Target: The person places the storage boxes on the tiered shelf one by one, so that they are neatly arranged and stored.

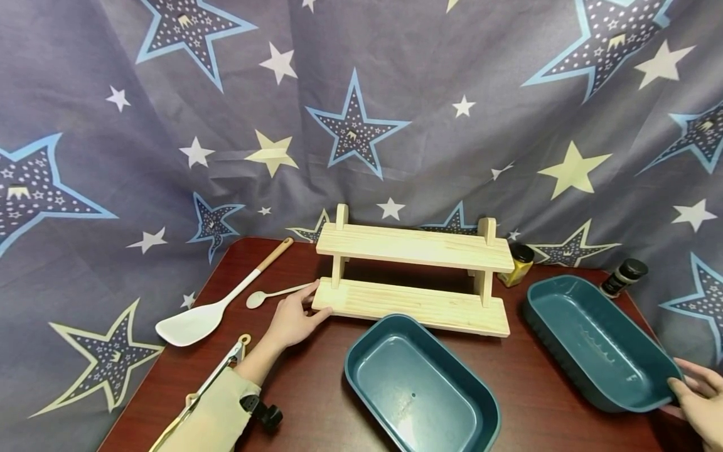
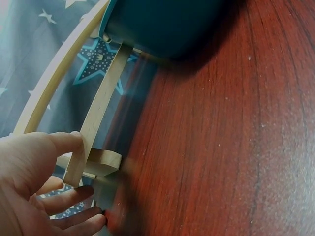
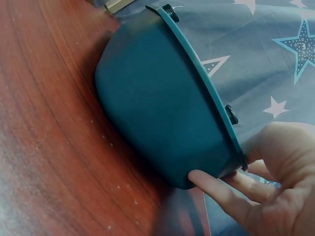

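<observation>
A two-tier wooden rack [image 1: 412, 307] stands at the back middle of the table. My left hand [image 1: 295, 317] holds the left end of its lower board, thumb at the front edge and fingers round the end; the left wrist view shows this board [image 2: 101, 105] between thumb and fingers. At the far right, my right hand [image 1: 700, 392] grips the near corner of a teal plastic bin [image 1: 599, 351], thumb over the rim. Fingers press against the bin's outer wall [image 3: 152, 93] in the right wrist view. Another teal bin [image 1: 418, 389] sits in front of the rack.
Left of the rack lie a white spatula with a wooden handle [image 1: 198, 323], a small pale spoon [image 1: 257, 299] and metal tongs [image 1: 228, 358], partly under my left sleeve. A yellow jar with a black lid [image 1: 516, 267] and a dark spice jar [image 1: 621, 279] stand near the starry curtain [image 1: 395, 157].
</observation>
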